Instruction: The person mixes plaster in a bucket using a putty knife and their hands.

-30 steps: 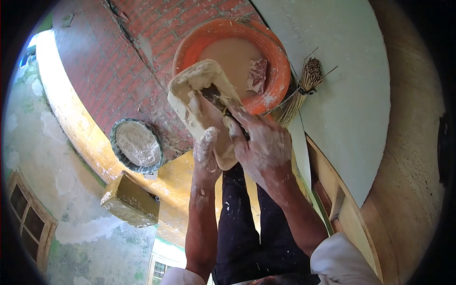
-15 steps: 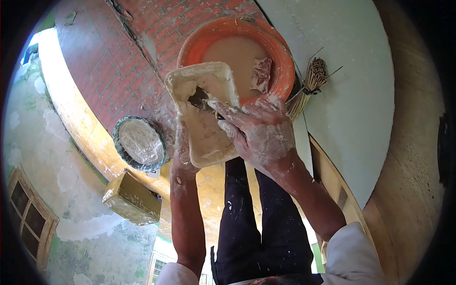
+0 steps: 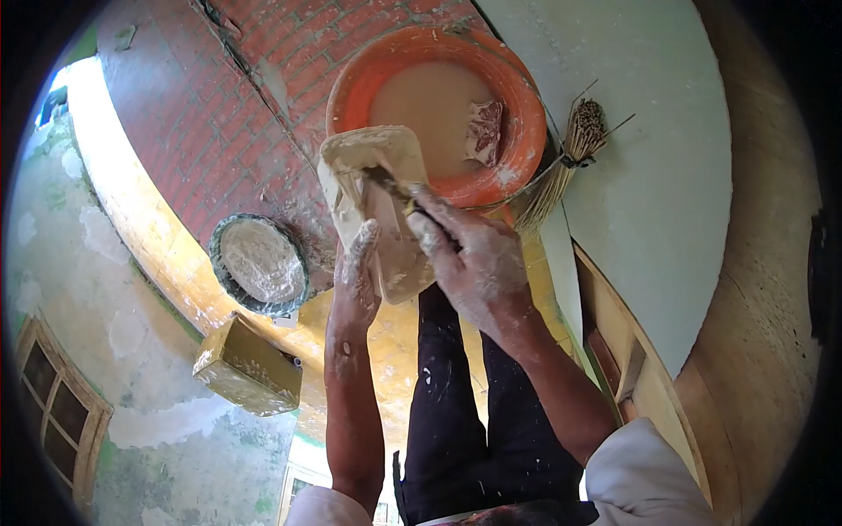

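Observation:
My left hand [image 3: 355, 272] grips the near left side of a cream plastic tub [image 3: 412, 147], its thumb over the edge. Pale, wet plaster coats the tub's inside, and the tub is tilted. In my right hand [image 3: 484, 263] is a putty knife [image 3: 384, 180], its dark blade dipped into the plaster at the tub's far end. White plaster is smeared over both hands. Just beyond the tub stands an orange basin [image 3: 349, 88] of cloudy water, partly overlapped by it in this view. A plaster-smeared reddish block [image 3: 484, 133] sits in the basin at the right.
A stick broom [image 3: 579, 140] lies right of the basin on a pale board [image 3: 649, 193]. To the left are a dark-rimmed bucket [image 3: 217, 263] holding whitish plaster and a yellowish box [image 3: 250, 368]. Red brick-patterned surface [image 3: 289, 44] spans the back.
The tub has tipped and turned, its far end shifting right and nearer. My left thumb now shows over its side. The putty knife and right hand have moved slightly with it.

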`<state>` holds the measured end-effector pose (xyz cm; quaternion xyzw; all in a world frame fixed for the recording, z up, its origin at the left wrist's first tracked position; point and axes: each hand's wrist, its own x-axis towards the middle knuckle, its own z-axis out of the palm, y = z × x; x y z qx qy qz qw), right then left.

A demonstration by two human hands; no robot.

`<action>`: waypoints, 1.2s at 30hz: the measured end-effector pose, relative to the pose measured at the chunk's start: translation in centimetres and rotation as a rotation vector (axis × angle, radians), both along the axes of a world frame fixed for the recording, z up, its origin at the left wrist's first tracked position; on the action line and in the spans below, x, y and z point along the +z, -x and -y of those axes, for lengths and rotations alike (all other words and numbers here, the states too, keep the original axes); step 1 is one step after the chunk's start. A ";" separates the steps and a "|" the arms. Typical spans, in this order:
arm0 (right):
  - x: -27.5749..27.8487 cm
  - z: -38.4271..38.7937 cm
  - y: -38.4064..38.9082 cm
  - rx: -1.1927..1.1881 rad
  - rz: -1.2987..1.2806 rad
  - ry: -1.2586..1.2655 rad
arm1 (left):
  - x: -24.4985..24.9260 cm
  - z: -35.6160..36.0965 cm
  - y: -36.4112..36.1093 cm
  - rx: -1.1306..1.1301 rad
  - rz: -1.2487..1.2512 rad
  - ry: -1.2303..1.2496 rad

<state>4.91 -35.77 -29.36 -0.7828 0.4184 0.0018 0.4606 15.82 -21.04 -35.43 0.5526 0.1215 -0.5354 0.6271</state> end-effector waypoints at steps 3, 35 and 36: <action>0.2 0.7 0.8 -0.194 -0.082 -0.286 | 1.6 0.2 -0.4 -0.061 0.142 -0.094; -0.1 2.6 3.2 -0.639 0.247 -0.709 | 3.5 0.4 -3.4 -0.114 0.450 -0.277; 0.8 2.7 3.2 -0.553 0.134 -0.829 | 3.9 0.4 -3.4 -0.133 0.472 -0.297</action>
